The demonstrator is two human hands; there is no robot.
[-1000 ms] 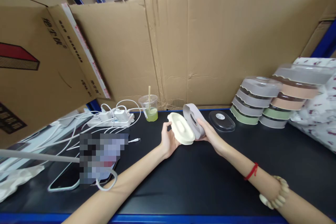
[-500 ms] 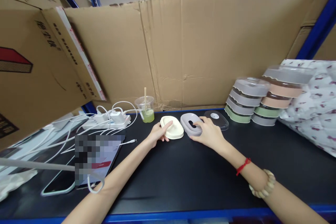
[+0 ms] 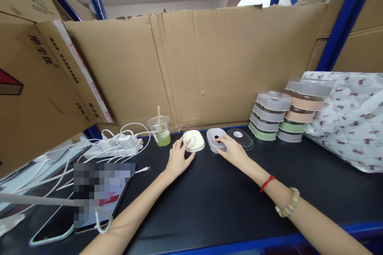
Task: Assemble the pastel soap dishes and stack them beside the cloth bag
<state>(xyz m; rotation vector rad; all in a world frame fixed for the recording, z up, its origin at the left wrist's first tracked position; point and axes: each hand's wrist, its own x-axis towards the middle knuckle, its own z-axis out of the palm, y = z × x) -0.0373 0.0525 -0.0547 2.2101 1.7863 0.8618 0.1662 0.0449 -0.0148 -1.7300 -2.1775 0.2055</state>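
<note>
- cardboard box (image 3: 32, 87): at the far left, printed with dark characters and a red figure.
- phone (image 3: 54, 223): lying on the black bench (image 3: 209, 207), pale along its edge, white cables near it.
- tablet (image 3: 104, 199): just right of the phone, its screen partly masked by blurred squares; a cable loop lies over its near end.
- power strip (image 3: 113, 149): white, beyond the tablet, with plugs and tangled cables.
- plastic cup (image 3: 159, 129): upright, clear, containing green liquid and a straw; a cardboard panel (image 3: 185, 67) stands behind.
- left hand (image 3: 178, 159): palm down, grip open, fingers spread; fingertips touch the left side of the cream dish, and the thumb points towards its near edge.
- cream dish (image 3: 194, 140): flat on the bench, between the left hand and the grey case, apart from the latter.
- grey case (image 3: 214, 132): on the bench, a dark oval opening in its top.
- right hand (image 3: 235, 152): grip closed on the grey case, fingers over the top beside the opening, thumb at the near side; red string and beads circle the wrist.
- clear lid (image 3: 243, 140): flat, with a round white label, just beyond the right hand.
- left stack (image 3: 269, 115): grey containers above a green one.
- right stack (image 3: 302, 116): grey, peach and green containers.
- patterned bag (image 3: 353, 123): white, at the far right.
</note>
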